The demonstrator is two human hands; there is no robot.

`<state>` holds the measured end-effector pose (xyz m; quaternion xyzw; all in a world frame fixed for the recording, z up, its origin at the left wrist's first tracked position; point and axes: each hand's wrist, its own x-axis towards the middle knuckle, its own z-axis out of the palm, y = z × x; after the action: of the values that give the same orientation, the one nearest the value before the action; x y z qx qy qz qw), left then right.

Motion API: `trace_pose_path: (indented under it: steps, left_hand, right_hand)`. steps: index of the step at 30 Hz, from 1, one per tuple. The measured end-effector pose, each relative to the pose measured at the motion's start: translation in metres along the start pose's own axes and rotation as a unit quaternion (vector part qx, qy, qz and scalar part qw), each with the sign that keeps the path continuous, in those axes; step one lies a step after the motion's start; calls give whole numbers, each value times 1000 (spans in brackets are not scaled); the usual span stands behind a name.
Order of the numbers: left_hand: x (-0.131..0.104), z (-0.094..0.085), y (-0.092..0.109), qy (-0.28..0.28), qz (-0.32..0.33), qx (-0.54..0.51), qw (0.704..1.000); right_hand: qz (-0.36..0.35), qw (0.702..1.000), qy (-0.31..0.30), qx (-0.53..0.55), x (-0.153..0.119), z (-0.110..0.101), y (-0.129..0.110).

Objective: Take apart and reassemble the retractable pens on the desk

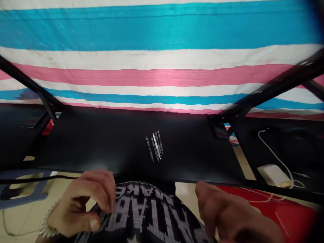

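Note:
Several slim pens (149, 148) lie close together on a black tabletop (106, 141), roughly side by side. One of them, a white pen (155, 141), stands out among the dark, partly clear ones. My left hand (88, 200), with a beaded bracelet at the wrist, hovers in front of the table's near edge. Its fingers curve and the thumb sits apart from them, with nothing seen between. On the other side, my right hand (233, 216) is also near the front edge, blurred, its finger pose unclear. Neither hand touches the pens.
A dark phone (218, 127) lies at the table's far right corner. Black frame bars (275, 84) slant up at both sides, before a striped sheet (162, 77). A white charger (274, 175) with a cable rests on the right-hand table. A red stool-like surface (280, 209) is below it.

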<state>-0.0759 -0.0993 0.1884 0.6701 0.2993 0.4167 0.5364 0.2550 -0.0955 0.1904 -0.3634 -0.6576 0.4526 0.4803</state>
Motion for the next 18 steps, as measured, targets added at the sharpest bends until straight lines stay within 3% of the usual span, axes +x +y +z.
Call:
trace_pose_path:
  steps: [4,8,10,13,16,18]
  left_hand:
    - [-7,-5,-10,-35,-58,27,997]
    - [1,-2,-46,-52,-83,14,995]
    - [12,5,-71,-26,-116,27,992]
    - [31,21,-110,69,-162,76,981]
    - [46,37,-144,82,-183,121,972]
    - [53,46,-159,90,-168,155,969]
  right_hand:
    - [57,997,5,-48,11,13,35]
    - [106,980,28,-165,21,29,97]
    - [110,967,47,-225,27,36,130]
    - [124,942,98,-295,34,43,173]
    - [141,930,126,-316,41,45,203]
    - [141,930,104,-322,45,45,214]
